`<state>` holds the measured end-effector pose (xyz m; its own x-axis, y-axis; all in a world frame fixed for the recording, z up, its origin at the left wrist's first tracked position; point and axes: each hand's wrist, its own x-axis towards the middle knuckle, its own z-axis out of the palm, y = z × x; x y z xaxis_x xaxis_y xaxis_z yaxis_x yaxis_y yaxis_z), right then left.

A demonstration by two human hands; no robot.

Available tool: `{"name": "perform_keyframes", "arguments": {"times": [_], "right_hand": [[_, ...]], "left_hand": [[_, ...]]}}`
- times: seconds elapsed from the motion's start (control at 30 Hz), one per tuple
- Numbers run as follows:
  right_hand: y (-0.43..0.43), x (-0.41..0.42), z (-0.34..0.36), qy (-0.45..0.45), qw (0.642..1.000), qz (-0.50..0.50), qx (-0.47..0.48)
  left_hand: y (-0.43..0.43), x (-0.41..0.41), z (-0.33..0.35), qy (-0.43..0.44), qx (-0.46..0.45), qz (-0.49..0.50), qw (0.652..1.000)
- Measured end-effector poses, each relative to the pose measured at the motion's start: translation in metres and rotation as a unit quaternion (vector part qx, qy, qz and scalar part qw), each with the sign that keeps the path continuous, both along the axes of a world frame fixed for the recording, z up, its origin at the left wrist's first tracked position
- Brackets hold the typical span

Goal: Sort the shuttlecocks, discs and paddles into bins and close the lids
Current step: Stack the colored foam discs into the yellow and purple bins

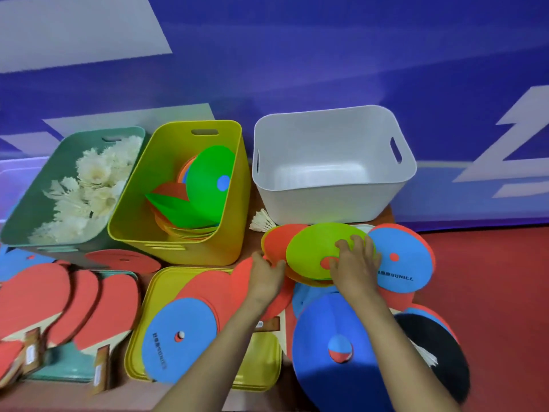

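Three bins stand in a row at the back. The green bin (38,185) holds white shuttlecocks (98,179), the yellow bin (234,203) holds coloured discs (208,185), and nothing lies in the white bin (332,200). In front of the white bin lies a stack of discs topped by a lime-green disc (312,251). My right hand (355,263) presses on that disc with fingers spread. My left hand (264,275) grips the stack's left edge at an orange disc (279,239). One loose shuttlecock (263,223) lies beside the white bin.
Red paddles (59,301) overlap on a green lid (68,367) at the left. A yellow lid (258,361) carries a blue disc (178,340). More blue discs (407,257), a large one (335,346) and a black paddle (439,352) crowd the right. Red floor lies further right.
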<state>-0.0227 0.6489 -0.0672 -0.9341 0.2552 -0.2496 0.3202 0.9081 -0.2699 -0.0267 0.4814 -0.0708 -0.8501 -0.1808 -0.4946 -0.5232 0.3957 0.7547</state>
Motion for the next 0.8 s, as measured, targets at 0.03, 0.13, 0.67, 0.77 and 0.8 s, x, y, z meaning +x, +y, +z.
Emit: {"name": "perform_keyframes", "arguments": {"times": [0.03,0.13,0.67,0.77,0.8], "right_hand": [[0.004,0.000,-0.003,-0.005,1.000,-0.010,0.003],[0.014,0.000,-0.008,-0.005,0.997,-0.061,-0.039],[0.022,0.007,0.035,0.233,0.936,-0.086,-0.249],[0.021,0.007,0.053,0.297,0.906,-0.070,-0.293],[0.021,0.005,0.057,0.311,0.898,-0.068,-0.305]], "left_hand": [[0.003,-0.001,0.001,0.007,0.000,0.006,1.000],[0.008,0.000,0.001,0.038,-0.042,-0.026,0.998],[0.003,0.007,0.016,0.147,-0.139,-0.119,0.972],[0.000,0.001,0.024,0.210,-0.094,-0.046,0.972],[-0.001,0.000,0.029,0.235,-0.086,-0.023,0.968]]}}
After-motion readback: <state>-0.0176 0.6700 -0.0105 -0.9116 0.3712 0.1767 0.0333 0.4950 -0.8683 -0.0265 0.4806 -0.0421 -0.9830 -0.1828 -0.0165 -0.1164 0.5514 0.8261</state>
